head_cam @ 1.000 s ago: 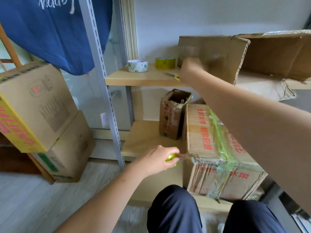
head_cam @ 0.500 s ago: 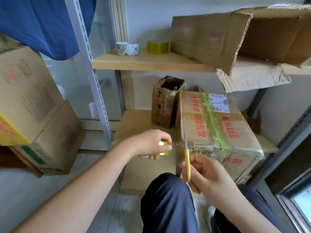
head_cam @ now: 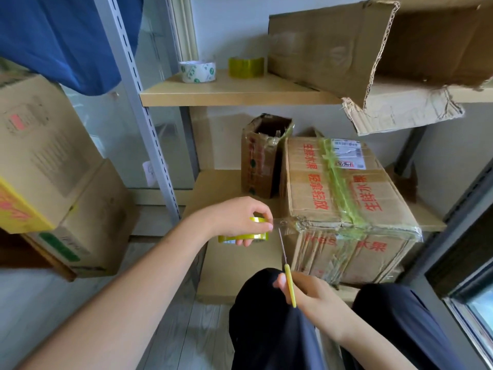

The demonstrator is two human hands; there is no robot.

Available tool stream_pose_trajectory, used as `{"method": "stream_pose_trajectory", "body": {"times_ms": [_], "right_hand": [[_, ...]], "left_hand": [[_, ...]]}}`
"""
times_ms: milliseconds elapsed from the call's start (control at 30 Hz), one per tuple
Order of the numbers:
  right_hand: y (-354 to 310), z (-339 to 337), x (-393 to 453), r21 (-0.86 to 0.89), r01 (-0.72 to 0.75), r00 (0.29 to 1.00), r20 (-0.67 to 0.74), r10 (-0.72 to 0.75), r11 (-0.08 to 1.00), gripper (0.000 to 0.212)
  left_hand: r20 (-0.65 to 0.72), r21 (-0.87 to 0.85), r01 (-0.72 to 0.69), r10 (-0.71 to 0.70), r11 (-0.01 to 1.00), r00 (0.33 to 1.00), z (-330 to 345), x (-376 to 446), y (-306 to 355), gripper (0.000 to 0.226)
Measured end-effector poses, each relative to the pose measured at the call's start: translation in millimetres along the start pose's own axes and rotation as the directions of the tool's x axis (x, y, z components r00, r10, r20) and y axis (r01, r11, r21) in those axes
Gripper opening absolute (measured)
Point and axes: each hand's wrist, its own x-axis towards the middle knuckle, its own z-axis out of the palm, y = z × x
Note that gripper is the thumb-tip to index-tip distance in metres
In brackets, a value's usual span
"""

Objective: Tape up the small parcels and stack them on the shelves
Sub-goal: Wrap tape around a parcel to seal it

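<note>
Scissors (head_cam: 286, 265) now raised to tape strip (head_cam: 284, 226), gripped by right hand (head_cam: 310, 295); left hand (head_cam: 237, 217) gripping tape roll (head_cam: 244, 236) (two spare rolls shelved).

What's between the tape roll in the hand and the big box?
A stretched strip of clear tape, with scissors raised to it, in the head view.

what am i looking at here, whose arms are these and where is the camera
There is no robot: the camera sits on a person's head, looking forward and down at their own arms. The left hand holds a yellow tape roll, with a clear strip of tape stretched to the corner of a taped parcel on the lower shelf. The right hand holds yellow-handled scissors, blades at the strip. Two spare tape rolls sit on the upper shelf.
</note>
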Motion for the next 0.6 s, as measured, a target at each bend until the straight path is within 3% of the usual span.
{"method": "stream_pose_trajectory", "body": {"times_ms": [133,167,267,433,600], "right_hand": [[-5.2,-3.1,13.7,0.107,0.012,1.0,0.01,-0.014,0.994,0.114],[-5.7,-4.0,16.8,0.141,0.022,1.0,0.008,-0.023,0.99,0.106],[-7.8,-6.6,19.7,0.158,0.042,0.998,-0.046,-0.035,0.987,0.055],[-4.8,0.6,11.8,0.023,-0.014,0.999,-0.04,0.015,1.0,0.026],[-33.6,-1.2,16.3,-0.262,0.093,0.995,0.051,-0.083,0.961,0.014]], "left_hand": [[0.015,-0.019,0.024,-0.024,1.0,1.0,-1.8,1.3,-2.9,0.017],[0.015,-0.016,0.024,-0.024,1.0,1.0,-2.6,1.3,-2.9,0.018],[-0.018,0.028,0.014,-0.014,1.0,1.0,-3.9,1.8,-0.5,0.019],[-0.067,0.137,0.077,-0.069,0.987,0.995,-6.9,-6.4,-25.2,0.016],[-0.276,-0.152,0.141,-0.179,0.978,0.944,-18.8,-25.7,-60.0,0.014]]}}
